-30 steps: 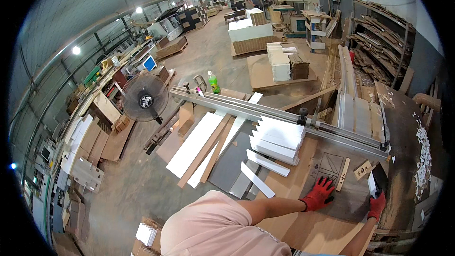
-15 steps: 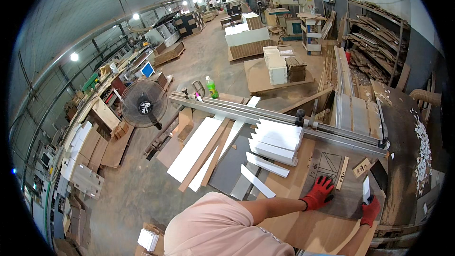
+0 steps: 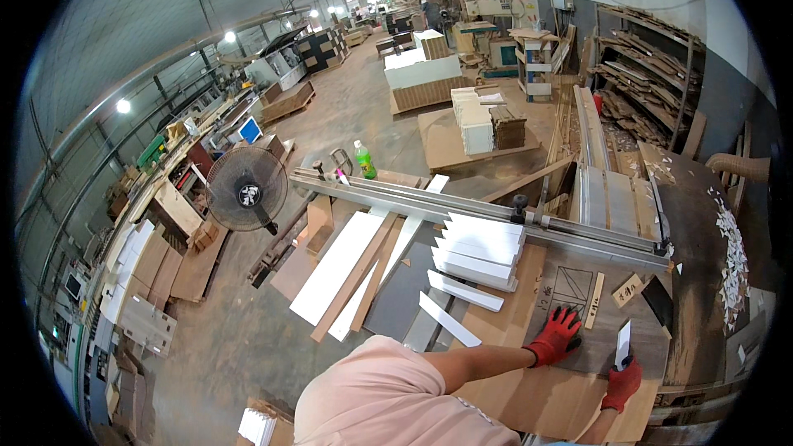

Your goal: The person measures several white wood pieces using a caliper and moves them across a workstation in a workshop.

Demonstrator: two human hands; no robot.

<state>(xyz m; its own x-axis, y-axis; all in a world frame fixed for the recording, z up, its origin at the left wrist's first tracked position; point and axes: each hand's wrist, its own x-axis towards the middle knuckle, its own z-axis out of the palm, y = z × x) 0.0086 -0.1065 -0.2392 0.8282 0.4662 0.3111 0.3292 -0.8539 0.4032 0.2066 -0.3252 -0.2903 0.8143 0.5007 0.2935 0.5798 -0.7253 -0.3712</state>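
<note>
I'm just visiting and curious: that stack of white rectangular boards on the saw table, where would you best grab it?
Probably by the two long edges of the stack of white rectangular boards, coming from the near side where the red-gloved left hand rests. The boards lie flat, slightly fanned, and the long metal fence rail looks to block the far side.

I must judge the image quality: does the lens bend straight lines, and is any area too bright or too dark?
Head view: the long metal fence rail bows with fisheye curve; ceiling lamps blow out to white spots; the corners fall black; both red-gloved hands, left hand and right hand, look evenly lit and fairly sharp.
</note>
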